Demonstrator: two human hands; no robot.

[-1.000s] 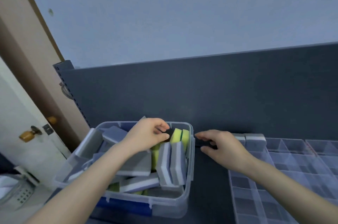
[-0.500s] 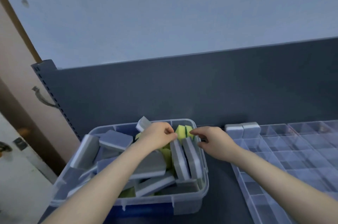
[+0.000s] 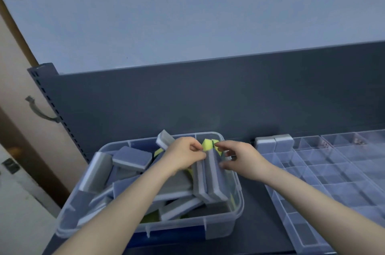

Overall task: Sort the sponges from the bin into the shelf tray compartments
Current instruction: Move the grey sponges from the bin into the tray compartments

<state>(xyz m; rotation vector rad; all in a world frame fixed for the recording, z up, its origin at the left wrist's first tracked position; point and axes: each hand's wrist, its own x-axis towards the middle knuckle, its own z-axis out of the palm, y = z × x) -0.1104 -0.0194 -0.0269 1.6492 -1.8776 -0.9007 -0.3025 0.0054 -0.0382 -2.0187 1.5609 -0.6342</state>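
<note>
A clear plastic bin (image 3: 218, 226) on the left holds several grey-and-white sponges and a few yellow-green sponges (image 3: 207, 144). Two grey sponges stand on edge side by side at the bin's right. My left hand (image 3: 184, 155) pinches the far end of the left upright grey sponge (image 3: 199, 177). My right hand (image 3: 242, 159) has its index finger over the far end of the right upright grey sponge (image 3: 214, 173) and its thumb against that sponge's side. On the right lies the clear compartment tray (image 3: 333, 173), with two grey sponges (image 3: 274, 143) in its far-left compartments.
A dark grey back panel (image 3: 208, 98) rises right behind bin and tray. A slotted shelf upright (image 3: 49, 98) stands at the left, with a door beyond it. A strip of dark shelf surface (image 3: 256, 213) separates the bin from the tray.
My right hand moved left from the shelf surface beside the tray into the bin, up to the upright sponges. My left hand stayed at the yellow-green sponges. The view shifted left.
</note>
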